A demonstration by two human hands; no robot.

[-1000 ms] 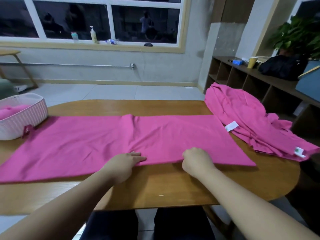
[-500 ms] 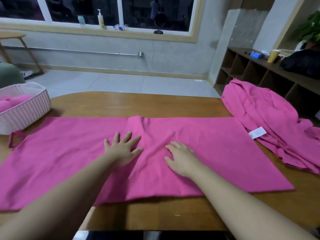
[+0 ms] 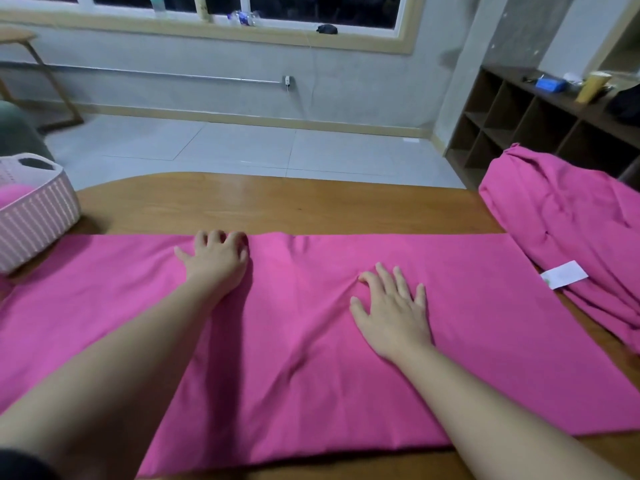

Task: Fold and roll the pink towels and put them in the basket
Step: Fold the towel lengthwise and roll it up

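We press our right hand (image 3: 393, 308) flat, fingers spread, on the pink towel (image 3: 311, 341) spread across the table (image 3: 277, 202). Our left hand (image 3: 216, 259) reaches the towel's far edge, fingertips curled onto it. The basket (image 3: 34, 209) sits left of the towel.

Matt pink cloth towel (image 3: 311, 358), softly creased. Glossy varnished wood worktop (image 3: 277, 202). Ribbed pale plastic basket (image 3: 38, 216). Crumpled cloth pile (image 3: 571, 230) with white label (image 3: 564, 274).
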